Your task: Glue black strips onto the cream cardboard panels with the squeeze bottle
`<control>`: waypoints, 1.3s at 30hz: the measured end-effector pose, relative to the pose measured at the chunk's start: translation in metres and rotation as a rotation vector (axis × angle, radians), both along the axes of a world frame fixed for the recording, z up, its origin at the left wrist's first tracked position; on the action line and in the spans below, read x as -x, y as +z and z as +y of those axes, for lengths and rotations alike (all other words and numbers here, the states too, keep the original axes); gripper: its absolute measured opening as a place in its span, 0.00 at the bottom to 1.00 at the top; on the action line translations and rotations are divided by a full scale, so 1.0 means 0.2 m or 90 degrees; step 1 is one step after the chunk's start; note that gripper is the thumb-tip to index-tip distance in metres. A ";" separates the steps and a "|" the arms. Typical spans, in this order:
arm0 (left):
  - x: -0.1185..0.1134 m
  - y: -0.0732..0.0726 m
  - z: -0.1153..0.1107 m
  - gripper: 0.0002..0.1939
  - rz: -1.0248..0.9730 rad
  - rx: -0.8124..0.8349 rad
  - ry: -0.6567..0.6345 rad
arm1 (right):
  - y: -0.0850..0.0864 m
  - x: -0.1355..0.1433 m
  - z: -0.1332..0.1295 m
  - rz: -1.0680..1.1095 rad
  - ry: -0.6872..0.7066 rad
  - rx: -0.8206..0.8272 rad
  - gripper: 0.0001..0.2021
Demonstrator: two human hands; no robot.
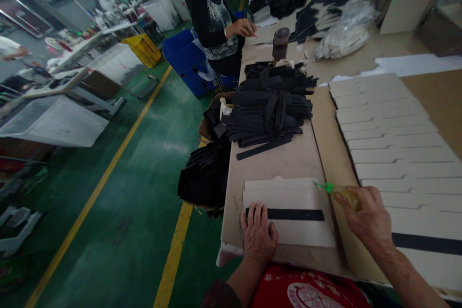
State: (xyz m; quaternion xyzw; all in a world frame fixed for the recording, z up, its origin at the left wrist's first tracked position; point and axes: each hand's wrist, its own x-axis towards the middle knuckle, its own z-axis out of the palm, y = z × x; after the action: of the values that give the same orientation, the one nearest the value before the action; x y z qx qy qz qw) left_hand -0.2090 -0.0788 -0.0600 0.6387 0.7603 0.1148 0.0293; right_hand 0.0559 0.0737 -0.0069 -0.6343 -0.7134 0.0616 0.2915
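My left hand point(258, 233) lies flat with fingers stretched over the left end of a black strip point(296, 214). That strip lies across a pale beige panel point(288, 235) at the table's near edge. A yellowish squeeze bottle point(349, 198) with a green nozzle is gripped in my right hand point(370, 219), its tip over the panel's upper right corner. Beyond the panel, bundles of black strips point(260, 115) are piled, with one loose strip point(263, 148) in front.
Overlapping beige panels point(393, 149) cover the right side, the nearest bearing a black strip point(428, 243). Boxes of black pieces point(204, 173) stand beside the table's left edge. Farther off are a dark cup point(280, 45), a plastic bag point(342, 33) and a standing co-worker point(216, 19).
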 end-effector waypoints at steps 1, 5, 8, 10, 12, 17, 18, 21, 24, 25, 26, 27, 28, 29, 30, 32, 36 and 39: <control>0.00 0.01 0.00 0.30 0.006 0.000 0.000 | 0.00 0.00 0.00 0.004 -0.003 0.000 0.29; 0.00 0.01 0.01 0.30 0.021 0.002 0.001 | -0.03 0.01 0.00 0.025 0.010 -0.014 0.27; 0.00 0.00 0.00 0.30 0.022 0.005 -0.002 | -0.05 0.04 0.01 0.042 0.062 -0.023 0.22; 0.00 -0.01 0.00 0.30 0.017 0.006 -0.001 | -0.05 0.04 0.01 0.041 0.075 -0.017 0.22; 0.00 -0.01 0.00 0.30 0.004 0.003 0.002 | -0.04 0.03 0.01 0.031 0.044 -0.012 0.23; 0.00 0.00 0.00 0.30 -0.005 0.004 0.001 | -0.03 0.05 0.00 0.044 0.031 -0.004 0.24; 0.00 0.00 0.00 0.30 -0.004 0.005 0.000 | -0.03 0.07 0.00 0.065 0.057 -0.001 0.22; 0.00 0.01 0.00 0.29 -0.011 0.004 0.005 | -0.03 0.13 -0.01 0.119 0.114 0.002 0.19; 0.00 0.00 0.00 0.30 -0.017 0.001 0.010 | -0.03 0.14 -0.01 0.108 0.093 -0.003 0.19; 0.00 -0.01 0.00 0.30 -0.017 0.001 0.009 | -0.03 0.14 -0.01 0.101 0.085 -0.008 0.19; 0.00 -0.01 0.00 0.30 -0.017 0.004 0.009 | -0.03 0.13 0.00 0.099 0.085 -0.012 0.19; 0.00 -0.01 0.00 0.30 -0.017 0.007 0.008 | -0.03 0.14 0.00 0.103 0.091 -0.012 0.19; 0.00 -0.01 0.00 0.30 -0.018 0.010 0.009 | -0.04 0.15 0.00 0.108 0.099 -0.006 0.19; 0.00 -0.01 0.00 0.30 -0.020 0.012 0.010 | -0.04 0.16 0.00 0.113 0.107 0.005 0.19; 0.00 -0.01 0.00 0.30 -0.023 0.013 0.012 | -0.05 0.19 -0.01 0.117 0.114 0.018 0.18; 0.00 -0.01 0.00 0.30 -0.029 0.010 0.015 | -0.06 0.24 -0.01 0.119 0.121 0.039 0.17; 0.00 -0.01 0.00 0.30 -0.039 -0.001 0.014 | -0.06 0.35 -0.02 0.129 0.132 0.051 0.16; 0.00 -0.01 0.00 0.29 -0.031 -0.009 0.015 | -0.05 0.37 -0.03 0.150 0.151 0.059 0.15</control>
State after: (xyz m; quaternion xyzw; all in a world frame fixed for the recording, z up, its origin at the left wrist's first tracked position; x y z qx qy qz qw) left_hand -0.2085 -0.0787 -0.0629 0.6271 0.7658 0.1359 0.0421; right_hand -0.0186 0.0681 -0.0174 -0.5466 -0.7407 0.2024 0.3341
